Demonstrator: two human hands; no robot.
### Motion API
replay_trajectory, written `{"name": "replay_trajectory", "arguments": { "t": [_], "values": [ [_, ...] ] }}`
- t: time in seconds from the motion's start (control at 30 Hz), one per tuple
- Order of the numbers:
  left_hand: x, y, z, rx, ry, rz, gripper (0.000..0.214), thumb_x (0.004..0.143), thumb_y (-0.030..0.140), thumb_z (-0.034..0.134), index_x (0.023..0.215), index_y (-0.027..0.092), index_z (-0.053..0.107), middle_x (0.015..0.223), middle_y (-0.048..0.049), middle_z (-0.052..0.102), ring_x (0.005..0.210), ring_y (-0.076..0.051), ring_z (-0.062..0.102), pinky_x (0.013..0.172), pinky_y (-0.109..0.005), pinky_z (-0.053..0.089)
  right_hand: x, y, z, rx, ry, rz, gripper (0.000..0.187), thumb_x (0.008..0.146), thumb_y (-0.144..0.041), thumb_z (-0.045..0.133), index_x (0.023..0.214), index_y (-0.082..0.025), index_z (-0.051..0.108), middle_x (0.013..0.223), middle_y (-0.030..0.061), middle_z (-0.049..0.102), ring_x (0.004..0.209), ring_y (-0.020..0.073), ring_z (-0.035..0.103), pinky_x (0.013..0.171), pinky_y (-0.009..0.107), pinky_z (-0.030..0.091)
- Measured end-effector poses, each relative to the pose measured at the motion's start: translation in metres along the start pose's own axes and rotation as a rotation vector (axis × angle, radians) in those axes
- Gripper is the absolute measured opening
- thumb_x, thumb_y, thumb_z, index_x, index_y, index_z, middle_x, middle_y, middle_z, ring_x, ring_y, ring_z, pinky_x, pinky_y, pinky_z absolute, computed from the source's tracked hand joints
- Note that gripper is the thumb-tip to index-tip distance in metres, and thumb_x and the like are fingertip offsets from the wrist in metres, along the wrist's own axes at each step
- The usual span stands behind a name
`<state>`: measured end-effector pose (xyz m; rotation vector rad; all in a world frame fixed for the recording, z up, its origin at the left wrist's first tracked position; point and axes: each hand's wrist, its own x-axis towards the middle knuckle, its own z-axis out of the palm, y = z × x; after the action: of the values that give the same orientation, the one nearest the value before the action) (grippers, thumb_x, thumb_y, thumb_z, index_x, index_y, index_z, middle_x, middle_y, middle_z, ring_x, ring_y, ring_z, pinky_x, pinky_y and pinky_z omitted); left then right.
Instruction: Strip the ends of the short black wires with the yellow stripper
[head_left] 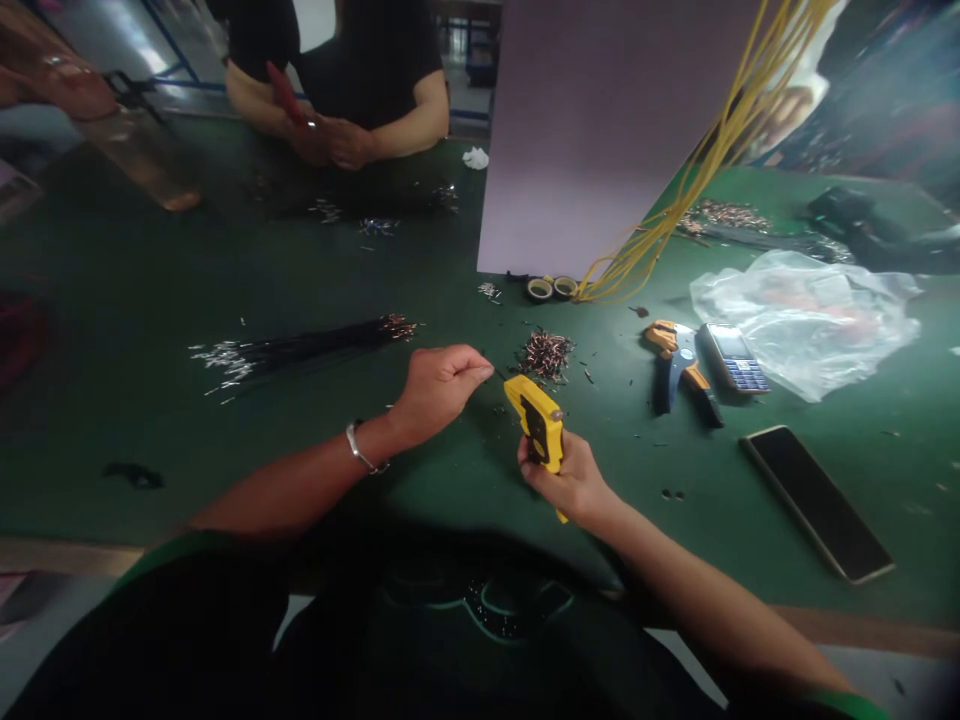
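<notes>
My right hand [568,480] is wrapped round the handles of a yellow crimping tool [537,422], whose head points up and to the left. My left hand [441,385] is closed in a pinch just left of the tool's head; what it pinches is too small to make out. A small heap of copper-coloured terminals [547,353] lies on the green table [150,300] just beyond the tool. A bundle of black wires with metal ends [300,348] lies to the left of my left hand.
An orange-and-blue stripper tool [679,368], a keypad phone [733,357], a smartphone [816,502] and a clear plastic bag [806,312] lie to the right. Yellow wires [720,140] hang beside a grey board [592,130]. A person [345,90] sits opposite. Two tape rolls [551,288] sit by the board.
</notes>
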<state>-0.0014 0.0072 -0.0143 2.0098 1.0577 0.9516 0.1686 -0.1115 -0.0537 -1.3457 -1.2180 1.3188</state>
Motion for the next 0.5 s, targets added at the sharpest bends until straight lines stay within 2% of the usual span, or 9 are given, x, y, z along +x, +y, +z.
{"name": "replay_trajectory", "arguments": {
  "t": [0.2, 0.5],
  "values": [
    [0.007, -0.008, 0.007, -0.045, -0.022, -0.129, 0.011, 0.076, 0.019, 0.063, 0.067, 0.017, 0.068, 0.062, 0.0004, 0.067, 0.059, -0.011, 0.057, 0.059, -0.023, 0.044, 0.012, 0.007, -0.004, 0.331, -0.055, 0.097, 0.016, 0.062, -0.016, 0.062, 0.073, -0.018, 0.052, 0.047, -0.0078, 0.047, 0.037, 0.0079, 0.041, 0.038, 0.024, 0.035],
    [0.014, -0.023, 0.02, -0.079, -0.048, -0.189, 0.011, 0.074, 0.022, 0.062, 0.067, 0.016, 0.068, 0.063, -0.0009, 0.066, 0.06, -0.012, 0.055, 0.06, -0.025, 0.042, 0.024, 0.005, -0.011, 0.553, -0.116, 0.176, 0.016, 0.056, -0.009, 0.061, 0.067, -0.018, 0.053, 0.041, -0.0084, 0.047, 0.033, 0.007, 0.037, 0.034, 0.022, 0.033]
  ]
}}
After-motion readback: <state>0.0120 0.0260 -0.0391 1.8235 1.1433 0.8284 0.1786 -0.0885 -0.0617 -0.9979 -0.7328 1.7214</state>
